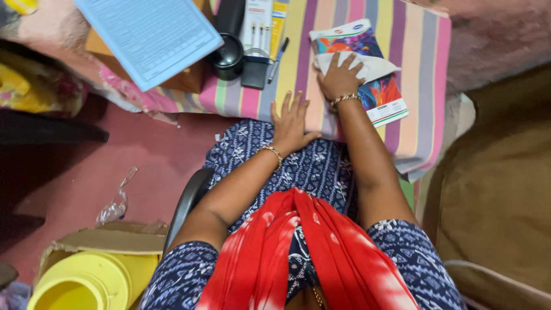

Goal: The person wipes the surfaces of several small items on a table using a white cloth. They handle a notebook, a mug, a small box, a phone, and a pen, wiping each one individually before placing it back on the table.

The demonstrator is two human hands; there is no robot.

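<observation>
White cloth (367,64) lies on a colourful packet (373,86) at the far right of the striped bedcover (422,69). Right hand (340,77) rests flat on the cloth, fingers spread, pressing down and not closed around it. Left hand (291,123) lies open, palm down, at the cover's near edge, holding nothing. 2 bangles noted, 1 per wrist. Pen (279,58), black cup (228,56) and blue printed sheet (149,37) lie further left. Yellow container (86,281) stands on the floor.
</observation>
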